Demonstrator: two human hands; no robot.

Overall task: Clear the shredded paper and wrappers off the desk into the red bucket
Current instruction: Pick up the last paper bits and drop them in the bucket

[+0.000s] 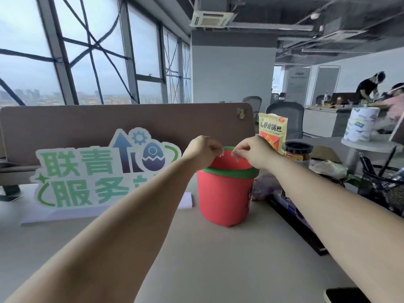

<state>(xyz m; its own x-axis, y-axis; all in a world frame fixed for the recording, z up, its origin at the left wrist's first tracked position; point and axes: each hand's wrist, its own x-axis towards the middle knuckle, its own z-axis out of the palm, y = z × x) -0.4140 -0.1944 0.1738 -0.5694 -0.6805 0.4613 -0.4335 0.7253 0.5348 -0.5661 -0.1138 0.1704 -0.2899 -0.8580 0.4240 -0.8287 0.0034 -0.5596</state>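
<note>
A green-and-white sign (105, 169) stands at the left of the table (196, 259). Just right of it, the left hand (202, 150) hovers over the red bucket (225, 197), its grip pinching pale paper shreds (219, 154) above the opening. The right hand (254, 150) pinches more beside it. Further right stand a snack bag (272, 131) and a mesh pen holder (384, 186).

We see soft, even daylight entering through the tall glass windows (87, 51) at left, under a hazy sky. The pale grey tabletop (218, 259) shows only faint shadows. Wide-angle distortion bends the edges, and the distant background at right looks smeared and soft.
</note>
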